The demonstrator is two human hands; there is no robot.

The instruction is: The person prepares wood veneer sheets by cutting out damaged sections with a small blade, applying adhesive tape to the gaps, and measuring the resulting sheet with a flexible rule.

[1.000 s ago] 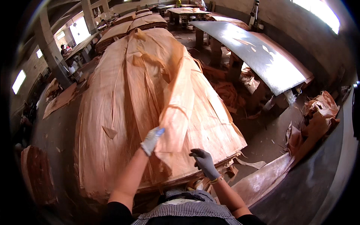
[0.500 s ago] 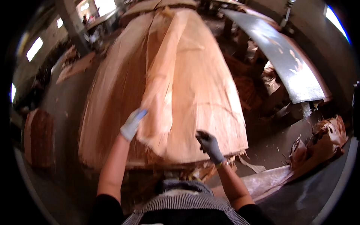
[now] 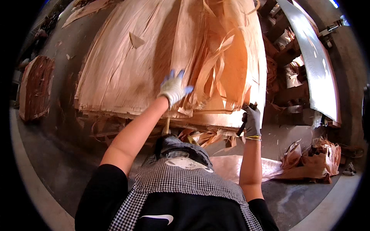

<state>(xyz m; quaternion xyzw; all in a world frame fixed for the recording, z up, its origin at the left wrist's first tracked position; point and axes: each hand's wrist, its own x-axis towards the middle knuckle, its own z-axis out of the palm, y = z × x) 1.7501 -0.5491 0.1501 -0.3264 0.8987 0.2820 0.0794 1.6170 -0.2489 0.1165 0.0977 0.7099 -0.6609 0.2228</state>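
A large stack of thin reddish wood veneer sheets [image 3: 127, 77] lies in front of me, with ragged, layered near edges. My left hand [image 3: 173, 90], in a pale glove with blue fingertips, is spread on top near the front edge. Beside it, the top veneer sheet [image 3: 235, 61] is rumpled and curled, with torn strips [image 3: 217, 57] hanging loose over it. At the near right corner, my right hand [image 3: 252, 120], in a grey glove with dark fingertips, has its fingers bent around that sheet's edge. The exact hold is partly hidden by the glove.
A long shiny metal-topped bench [image 3: 308, 57] runs along the right. Torn veneer scraps [image 3: 316, 158] lie on the floor at the lower right, and more scraps [image 3: 210, 138] hang below the stack's front edge. A reddish bundle [image 3: 37, 87] stands at left.
My view has tipped down. The left hand has moved right across the stack, and the right hand has moved to the near right corner. The long folded veneer strip has given way to a curled, torn sheet.
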